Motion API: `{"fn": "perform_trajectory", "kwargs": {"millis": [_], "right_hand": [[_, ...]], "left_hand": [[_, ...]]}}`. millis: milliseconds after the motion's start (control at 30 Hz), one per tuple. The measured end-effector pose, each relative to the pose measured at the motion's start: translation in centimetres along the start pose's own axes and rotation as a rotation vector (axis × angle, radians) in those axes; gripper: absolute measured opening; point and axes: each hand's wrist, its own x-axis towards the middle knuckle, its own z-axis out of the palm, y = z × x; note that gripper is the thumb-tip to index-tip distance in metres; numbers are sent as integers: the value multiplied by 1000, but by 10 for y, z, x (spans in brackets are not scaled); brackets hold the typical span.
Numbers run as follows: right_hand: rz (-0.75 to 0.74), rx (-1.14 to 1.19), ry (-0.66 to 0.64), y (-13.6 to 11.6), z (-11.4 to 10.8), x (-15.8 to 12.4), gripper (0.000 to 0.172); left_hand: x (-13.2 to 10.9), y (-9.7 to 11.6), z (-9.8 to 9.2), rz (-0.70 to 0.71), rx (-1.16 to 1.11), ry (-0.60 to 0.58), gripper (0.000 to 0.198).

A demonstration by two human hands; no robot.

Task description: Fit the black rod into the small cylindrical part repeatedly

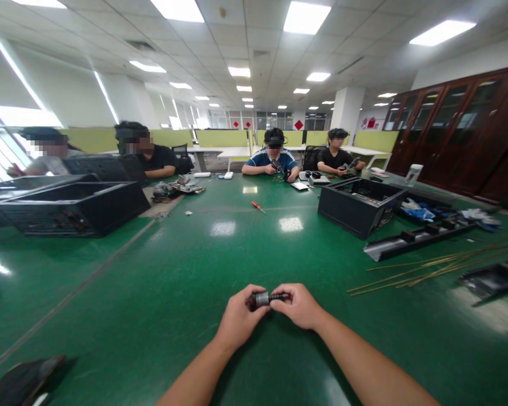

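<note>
Above the near part of the green table [182, 270], I hold a small metal cylinder with a dark shaft [262, 299], much like a motor rotor. It lies level between my two hands, silver in the middle and reddish-brown at its left end. My left hand [239, 318] is closed around the thick silver end, thumb below and fingers above. The fingers of my right hand [300, 307] pinch the dark, ridged shaft on the right. My fingertips hide parts of both ends.
An orange screwdriver [258, 207] lies ahead. Black computer cases stand at left [80, 208] and right [359, 206]. Thin brass-coloured rods [427, 268] and a long metal rail [419, 237] lie at right. A dark flat piece [23, 380] is near left. Several people sit across the table.
</note>
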Motion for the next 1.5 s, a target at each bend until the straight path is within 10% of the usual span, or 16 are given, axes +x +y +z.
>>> {"fn": "perform_trajectory", "kwargs": {"millis": [1500], "right_hand": [[31, 31, 16, 1, -2, 0, 19]], "left_hand": [[1, 5, -1, -21, -25, 34, 32]]}}
